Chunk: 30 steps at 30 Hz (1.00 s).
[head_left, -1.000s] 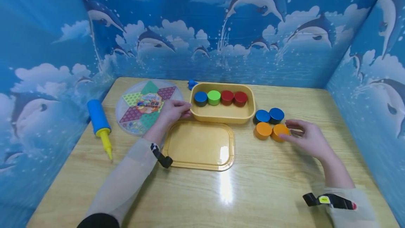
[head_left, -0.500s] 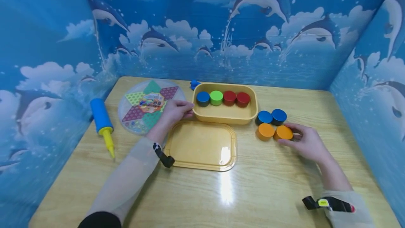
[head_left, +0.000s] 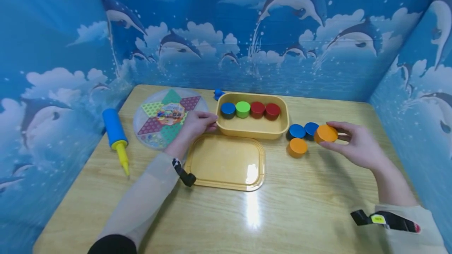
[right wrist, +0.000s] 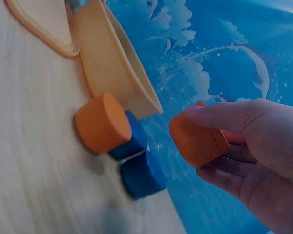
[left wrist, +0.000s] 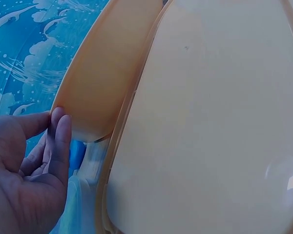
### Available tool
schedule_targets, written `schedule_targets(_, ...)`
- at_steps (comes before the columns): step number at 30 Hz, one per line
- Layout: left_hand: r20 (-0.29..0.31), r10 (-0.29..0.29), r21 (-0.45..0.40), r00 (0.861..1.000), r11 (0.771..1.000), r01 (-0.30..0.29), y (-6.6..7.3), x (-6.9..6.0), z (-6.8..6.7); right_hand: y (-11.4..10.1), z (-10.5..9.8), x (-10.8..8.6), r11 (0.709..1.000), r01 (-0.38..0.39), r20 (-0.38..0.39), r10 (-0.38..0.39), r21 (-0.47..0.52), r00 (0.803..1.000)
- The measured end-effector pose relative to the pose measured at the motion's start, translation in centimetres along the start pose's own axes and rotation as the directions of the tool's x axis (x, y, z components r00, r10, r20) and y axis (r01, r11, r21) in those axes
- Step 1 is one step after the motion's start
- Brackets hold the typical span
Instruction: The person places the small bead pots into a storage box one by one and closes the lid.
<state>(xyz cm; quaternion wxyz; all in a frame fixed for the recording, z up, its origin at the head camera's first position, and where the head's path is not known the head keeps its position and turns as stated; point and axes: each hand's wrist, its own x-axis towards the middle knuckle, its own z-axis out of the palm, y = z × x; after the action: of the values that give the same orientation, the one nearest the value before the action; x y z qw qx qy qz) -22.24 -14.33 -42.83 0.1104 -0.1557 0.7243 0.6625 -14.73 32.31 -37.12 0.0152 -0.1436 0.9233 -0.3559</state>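
My right hand [head_left: 359, 144] grips a short orange cylinder [head_left: 325, 134], raised off the table; a seam line runs around it in the right wrist view. Just below and left stand another orange cylinder [head_left: 297, 147] and two blue cylinders [head_left: 296, 131]. With thumb and fingertips, my left hand [head_left: 196, 124] pinches the left end of a yellow plastic box [head_left: 247, 131]. Inside that box sit a blue cylinder [head_left: 228, 110], a green cylinder [head_left: 243, 109] and two red cylinders [head_left: 257, 109] in a row.
A flat yellow lid [head_left: 226, 162] lies in front of the box. To the left are a round Chinese checkers board [head_left: 169, 117], partly behind my left hand, and a blue-and-yellow pump [head_left: 115, 130]. A small blue object [head_left: 218, 94] sits behind the box. Dolphin-print curtains [head_left: 226, 30] enclose the table.
My right hand has closed around the right-hand orange cylinder and lifted it up and slightly right, away from the others. The left hand has stayed at the box.
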Motion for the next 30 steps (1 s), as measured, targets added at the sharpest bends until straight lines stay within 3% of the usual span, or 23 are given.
schedule_targets(6,0.005,0.019,-0.006,1.0,1.0,-0.019,0.0,0.2,-0.2,-3.8,0.1,2.5,0.999,0.027,0.036,-0.026,-0.035,0.999)
schedule_targets(13,0.0,0.021,-0.01,1.0,1.0,-0.021,-0.1,0.2,-0.5,-7.8,2.1,6.0,0.994,0.098,0.133,-0.102,0.039,0.986)
schedule_targets(17,-0.002,0.025,-0.008,1.0,1.0,-0.025,-0.2,0.0,-0.6,-9.3,4.0,8.4,0.987,0.137,0.173,-0.149,0.08,0.974)
schedule_targets(23,-0.006,0.015,-0.004,1.0,1.0,-0.015,-0.3,0.1,-0.6,-11.0,7.6,12.0,0.984,0.131,0.256,-0.159,0.123,0.954)
schedule_targets(30,0.01,0.03,0.0,0.999,1.0,-0.03,-0.1,0.0,0.0,-11.5,11.7,15.1,0.979,0.186,0.346,-0.205,0.087,0.916)
